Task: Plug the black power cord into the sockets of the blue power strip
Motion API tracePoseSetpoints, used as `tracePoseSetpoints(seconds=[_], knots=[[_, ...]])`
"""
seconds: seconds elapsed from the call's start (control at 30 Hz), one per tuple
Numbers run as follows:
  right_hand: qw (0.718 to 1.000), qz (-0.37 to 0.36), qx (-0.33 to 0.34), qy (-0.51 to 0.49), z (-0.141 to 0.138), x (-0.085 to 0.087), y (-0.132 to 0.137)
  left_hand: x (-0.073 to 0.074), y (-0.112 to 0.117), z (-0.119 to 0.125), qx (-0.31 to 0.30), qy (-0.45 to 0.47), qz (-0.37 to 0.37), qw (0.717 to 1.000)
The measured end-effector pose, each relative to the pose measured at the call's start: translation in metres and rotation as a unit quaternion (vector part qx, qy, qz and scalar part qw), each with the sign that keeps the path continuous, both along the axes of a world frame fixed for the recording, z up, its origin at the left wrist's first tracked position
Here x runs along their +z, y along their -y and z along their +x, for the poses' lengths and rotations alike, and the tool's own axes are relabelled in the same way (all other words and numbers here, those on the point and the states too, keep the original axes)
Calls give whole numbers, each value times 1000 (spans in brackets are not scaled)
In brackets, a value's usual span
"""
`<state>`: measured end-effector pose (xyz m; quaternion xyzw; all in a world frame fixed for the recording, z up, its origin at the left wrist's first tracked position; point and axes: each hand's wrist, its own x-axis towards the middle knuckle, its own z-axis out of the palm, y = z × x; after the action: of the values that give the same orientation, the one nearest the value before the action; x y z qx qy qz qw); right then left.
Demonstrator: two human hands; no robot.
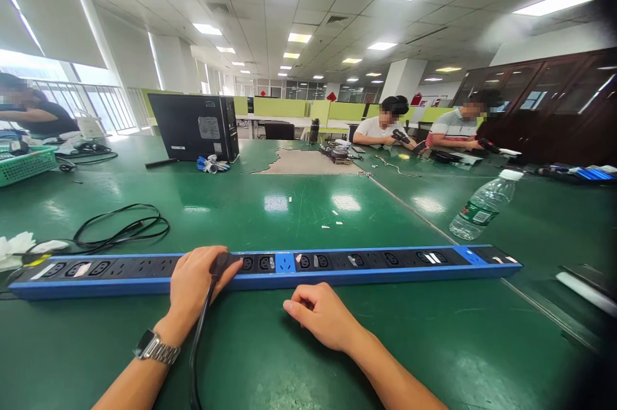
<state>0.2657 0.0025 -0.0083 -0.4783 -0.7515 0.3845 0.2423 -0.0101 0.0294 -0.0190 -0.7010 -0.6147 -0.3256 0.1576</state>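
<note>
A long blue and black power strip [284, 278] lies across the green table. My left hand [195, 285], with a metal-banded watch on its wrist, is closed around a black power plug [220, 263] at the strip's sockets, left of middle. The plug's face is hidden, so I cannot tell how deep it sits. Its black cable [197, 349] hangs down to the lower edge of view. My right hand [324, 315] rests just in front of the strip, apart from it, fingers curled and thumb against them, with nothing visible in the grip.
Behind the strip's left end is a coiled black cable [125, 230]. A water bottle [484, 204] stands at the right. Farther back are a black computer case [187, 127], a green basket [29, 166] and three people seated around the table. Small white scraps [335, 213] dot the tabletop.
</note>
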Motion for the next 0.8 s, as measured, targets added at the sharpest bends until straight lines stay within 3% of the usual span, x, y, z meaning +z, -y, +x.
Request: tracePoseSetpoints(seconds=[0.8], knots=[[1000,-6,1,7,1,4,2,4,3,5,-8,22,17,1000]])
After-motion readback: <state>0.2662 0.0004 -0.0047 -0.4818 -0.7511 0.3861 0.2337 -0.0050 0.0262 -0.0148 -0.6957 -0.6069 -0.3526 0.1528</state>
